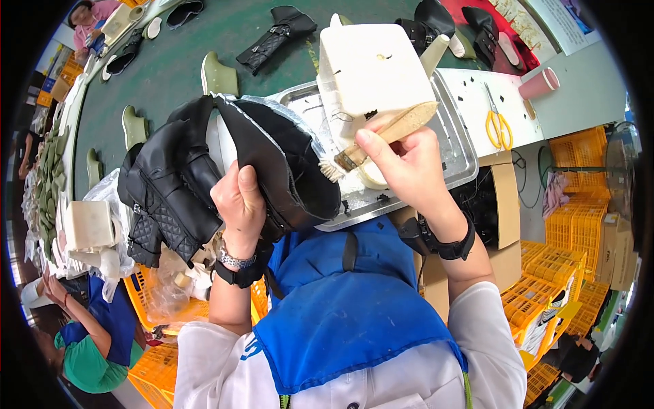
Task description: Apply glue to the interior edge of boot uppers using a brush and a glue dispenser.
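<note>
My left hand [240, 201] is closed on the edge of a black leather boot upper [269, 160], whose wide opening faces right. In my right hand [412, 160] is a brush [409, 121] with a wooden handle and pale bristles. Its bristles are beside the upper's open edge; I cannot tell whether they touch. Several more black boot uppers [163, 184] with buckles and quilted panels lie piled left of my left hand. Beyond my right hand a white plastic container [375, 65], flecked with black scraps, stands over a metal tray [465, 153].
Yellow-handled scissors [499, 129] and a pink cup [538, 84] rest on the white board at right. Olive-green wedge soles [219, 75] and another boot upper [276, 39] are on the green table. Orange crates [575, 225] stand at right; a co-worker [95, 341] is at lower left.
</note>
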Tool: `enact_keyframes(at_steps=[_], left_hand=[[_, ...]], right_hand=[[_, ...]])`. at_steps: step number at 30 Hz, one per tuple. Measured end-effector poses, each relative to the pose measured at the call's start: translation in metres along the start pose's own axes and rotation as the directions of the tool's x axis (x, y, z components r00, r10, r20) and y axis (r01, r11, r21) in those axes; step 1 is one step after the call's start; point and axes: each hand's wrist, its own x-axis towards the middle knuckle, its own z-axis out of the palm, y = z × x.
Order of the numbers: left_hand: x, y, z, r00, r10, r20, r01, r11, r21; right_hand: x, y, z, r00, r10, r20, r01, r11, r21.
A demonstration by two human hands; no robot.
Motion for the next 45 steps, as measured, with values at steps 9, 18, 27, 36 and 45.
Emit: enact_keyframes(at_steps=[9,18,27,36,45], left_hand=[[0.002,0.001,-0.003,0.999,0.040,0.020,-0.041,0.999,0.014],[0.011,-0.003,-0.009,0.994,0.106,-0.026,-0.104,0.991,0.084],[0.012,-0.011,-0.014,0.931,0.358,-0.066,-0.326,0.900,0.291],[0.010,-0.002,-0.014,0.938,0.336,-0.091,-0.304,0.918,0.254],[0.003,0.011,-0.013,0.982,0.183,-0.045,-0.180,0.982,0.052]], right_hand=[[0.008,-0.001,0.001,0.996,-0.077,-0.037,0.074,0.995,-0.068],[-0.006,-0.013,0.001,0.985,-0.103,0.137,0.105,0.994,-0.009],[-0.003,-0.018,-0.004,0.993,0.029,0.115,-0.056,0.971,0.234],[-0.012,-0.002,0.005,0.969,0.071,0.236,-0.128,0.964,0.233],[-0.010,0.006,0.006,0.947,-0.300,0.119,0.305,0.952,-0.031]])
